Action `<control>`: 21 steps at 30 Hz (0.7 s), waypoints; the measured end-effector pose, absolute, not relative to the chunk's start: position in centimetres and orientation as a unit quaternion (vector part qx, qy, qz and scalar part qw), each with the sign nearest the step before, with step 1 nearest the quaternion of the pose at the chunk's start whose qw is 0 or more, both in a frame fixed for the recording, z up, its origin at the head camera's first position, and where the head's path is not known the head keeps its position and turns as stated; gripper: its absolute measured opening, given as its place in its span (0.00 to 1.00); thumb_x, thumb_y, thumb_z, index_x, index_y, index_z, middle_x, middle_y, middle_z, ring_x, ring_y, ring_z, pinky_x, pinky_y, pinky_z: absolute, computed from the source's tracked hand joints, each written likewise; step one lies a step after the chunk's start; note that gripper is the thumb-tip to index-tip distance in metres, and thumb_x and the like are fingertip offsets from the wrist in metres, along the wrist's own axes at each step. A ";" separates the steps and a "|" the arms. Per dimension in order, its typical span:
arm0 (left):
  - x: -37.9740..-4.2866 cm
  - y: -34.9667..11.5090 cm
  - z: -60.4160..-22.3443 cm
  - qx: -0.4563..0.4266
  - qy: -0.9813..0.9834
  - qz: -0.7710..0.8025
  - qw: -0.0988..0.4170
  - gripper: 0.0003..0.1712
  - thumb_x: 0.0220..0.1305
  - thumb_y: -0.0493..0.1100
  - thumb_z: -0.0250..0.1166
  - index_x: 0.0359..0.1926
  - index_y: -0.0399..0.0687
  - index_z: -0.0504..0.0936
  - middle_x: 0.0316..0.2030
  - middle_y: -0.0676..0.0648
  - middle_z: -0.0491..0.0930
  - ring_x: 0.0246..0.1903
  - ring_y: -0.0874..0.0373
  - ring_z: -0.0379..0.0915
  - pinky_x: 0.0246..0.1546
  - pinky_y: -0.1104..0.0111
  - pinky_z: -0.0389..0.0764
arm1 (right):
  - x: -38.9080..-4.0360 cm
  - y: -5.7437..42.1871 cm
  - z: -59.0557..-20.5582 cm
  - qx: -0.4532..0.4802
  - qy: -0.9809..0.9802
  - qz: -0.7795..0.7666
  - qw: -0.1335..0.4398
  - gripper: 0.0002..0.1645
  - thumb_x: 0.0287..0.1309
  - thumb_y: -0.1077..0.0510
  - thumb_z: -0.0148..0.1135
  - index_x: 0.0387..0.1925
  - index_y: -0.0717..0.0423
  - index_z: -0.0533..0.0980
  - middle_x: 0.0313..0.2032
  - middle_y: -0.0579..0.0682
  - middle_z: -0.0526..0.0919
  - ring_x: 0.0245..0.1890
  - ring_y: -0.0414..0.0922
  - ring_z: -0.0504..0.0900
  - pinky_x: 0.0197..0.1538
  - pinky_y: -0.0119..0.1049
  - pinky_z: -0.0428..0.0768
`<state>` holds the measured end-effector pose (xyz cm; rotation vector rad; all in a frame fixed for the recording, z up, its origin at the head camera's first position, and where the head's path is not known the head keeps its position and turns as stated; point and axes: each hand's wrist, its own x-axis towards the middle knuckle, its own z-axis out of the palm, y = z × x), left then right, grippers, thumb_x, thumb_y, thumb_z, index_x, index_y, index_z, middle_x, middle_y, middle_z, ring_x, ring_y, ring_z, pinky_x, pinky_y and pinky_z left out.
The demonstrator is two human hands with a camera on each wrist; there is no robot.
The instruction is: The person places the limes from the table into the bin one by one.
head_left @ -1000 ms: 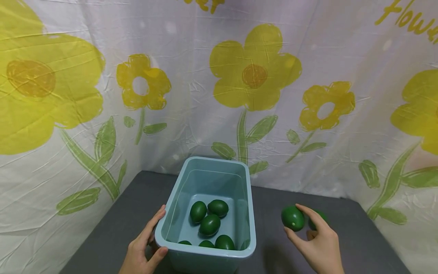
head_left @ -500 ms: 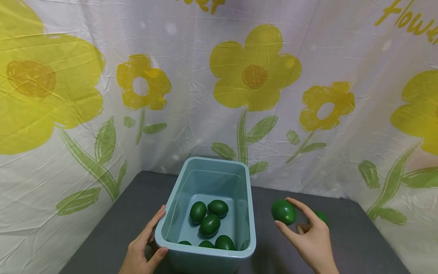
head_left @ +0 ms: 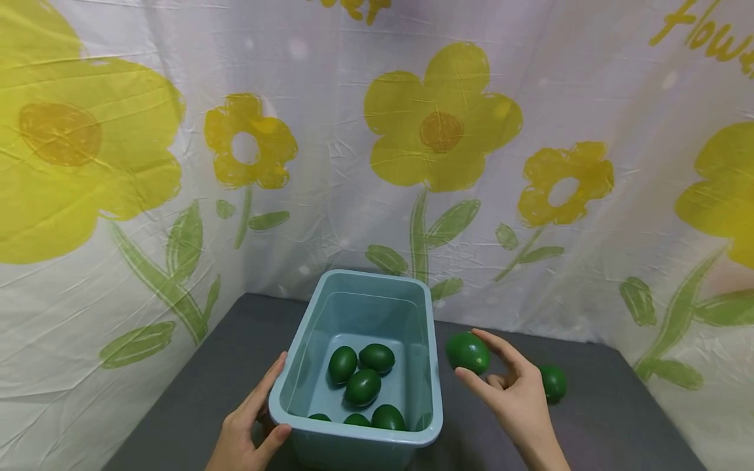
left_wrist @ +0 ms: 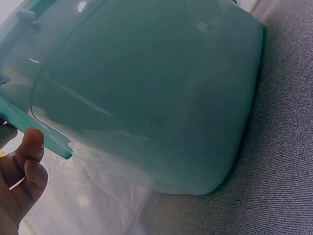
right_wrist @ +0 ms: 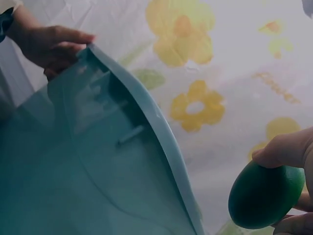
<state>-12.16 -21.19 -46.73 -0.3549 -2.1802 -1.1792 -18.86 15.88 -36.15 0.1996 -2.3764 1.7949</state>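
In the head view my left hand (head_left: pixel 244 422) grips the near left corner of a light blue plastic bin (head_left: pixel 437 392), thumb at its front and fingers along its side. The left wrist view shows curled fingers (left_wrist: pixel 33 142) by the bin's rim. My right hand (head_left: pixel 515 392) pinches a glossy dark green lime (head_left: pixel 468 353) between thumb and fingers, just right of the bin's right rim. The right wrist view shows this lime (right_wrist: pixel 266 193) held beside the rim. Several similar limes (head_left: pixel 362 388) lie in the bin, some partly hidden by its front wall.
Another green lime (head_left: pixel 552 384) lies on the dark grey tabletop (head_left: pixel 624 418), behind and right of my right hand. A white curtain with yellow flowers (head_left: pixel 442 131) hangs along the back and sides of the table.
My right hand has carried the lime leftward and slightly up toward the bin, uncovering the other lime on the table. The left hand and the bin have stayed in place.
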 end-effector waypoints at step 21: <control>-12.3 -21.1 -46.7 -0.128 -0.829 -0.443 0.317 0.48 0.65 0.39 0.73 0.83 0.55 0.64 0.78 0.55 0.67 0.65 0.78 0.68 0.47 0.84 0.74 | -19.8 12.5 -36.2 0.131 -0.753 0.644 0.031 0.37 0.56 0.62 0.80 0.68 0.51 0.79 0.68 0.53 0.79 0.12 0.40 0.50 0.18 0.30 0.60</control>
